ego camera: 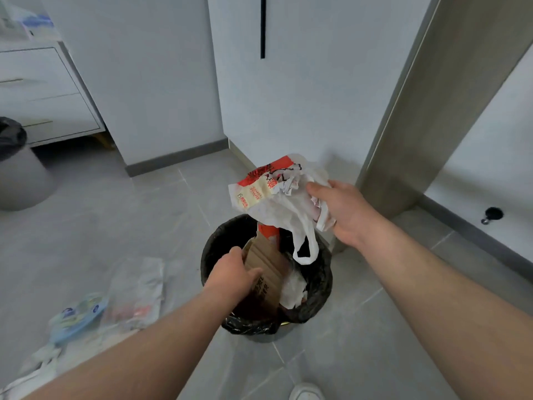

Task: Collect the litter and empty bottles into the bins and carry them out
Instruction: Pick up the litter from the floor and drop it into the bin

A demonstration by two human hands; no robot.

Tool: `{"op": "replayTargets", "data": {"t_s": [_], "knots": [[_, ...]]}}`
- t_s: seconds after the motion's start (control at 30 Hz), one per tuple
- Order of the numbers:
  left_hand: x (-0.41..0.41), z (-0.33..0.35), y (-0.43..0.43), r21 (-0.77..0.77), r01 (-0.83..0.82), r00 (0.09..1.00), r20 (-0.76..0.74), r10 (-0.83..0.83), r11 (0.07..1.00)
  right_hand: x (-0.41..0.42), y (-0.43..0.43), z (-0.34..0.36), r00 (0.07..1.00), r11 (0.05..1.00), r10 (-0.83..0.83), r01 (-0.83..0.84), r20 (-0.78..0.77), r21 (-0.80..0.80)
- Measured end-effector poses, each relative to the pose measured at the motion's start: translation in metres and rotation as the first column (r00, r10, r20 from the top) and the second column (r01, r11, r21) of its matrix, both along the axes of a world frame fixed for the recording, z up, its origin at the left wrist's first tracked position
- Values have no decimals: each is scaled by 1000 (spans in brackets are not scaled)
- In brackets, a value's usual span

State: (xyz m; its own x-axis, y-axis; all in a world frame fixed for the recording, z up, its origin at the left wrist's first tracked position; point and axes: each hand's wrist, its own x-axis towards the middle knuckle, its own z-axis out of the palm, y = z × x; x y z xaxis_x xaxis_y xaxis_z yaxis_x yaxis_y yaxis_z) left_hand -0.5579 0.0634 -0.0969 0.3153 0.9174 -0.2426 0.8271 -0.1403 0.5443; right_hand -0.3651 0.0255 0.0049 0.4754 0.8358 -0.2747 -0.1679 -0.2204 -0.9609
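My right hand (343, 215) grips a white bag (277, 197) of litter above the bin (213, 243); my left hand (233, 272) clutches cardboard (266, 269) sticking out of it.

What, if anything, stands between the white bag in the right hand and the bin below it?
Brown cardboard and an orange tube stick up out of the black-lined bin, right under the white bag that the right hand holds. The left hand grips the cardboard, so the opening is partly blocked.
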Motion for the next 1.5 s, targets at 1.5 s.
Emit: {"op": "replayTargets", "data": {"t_s": [1.5], "knots": [[-287,-17,-65,-178,-231,973,-40,227,957,-214,15,4,-152,768,607,-142,780,-625]]}}
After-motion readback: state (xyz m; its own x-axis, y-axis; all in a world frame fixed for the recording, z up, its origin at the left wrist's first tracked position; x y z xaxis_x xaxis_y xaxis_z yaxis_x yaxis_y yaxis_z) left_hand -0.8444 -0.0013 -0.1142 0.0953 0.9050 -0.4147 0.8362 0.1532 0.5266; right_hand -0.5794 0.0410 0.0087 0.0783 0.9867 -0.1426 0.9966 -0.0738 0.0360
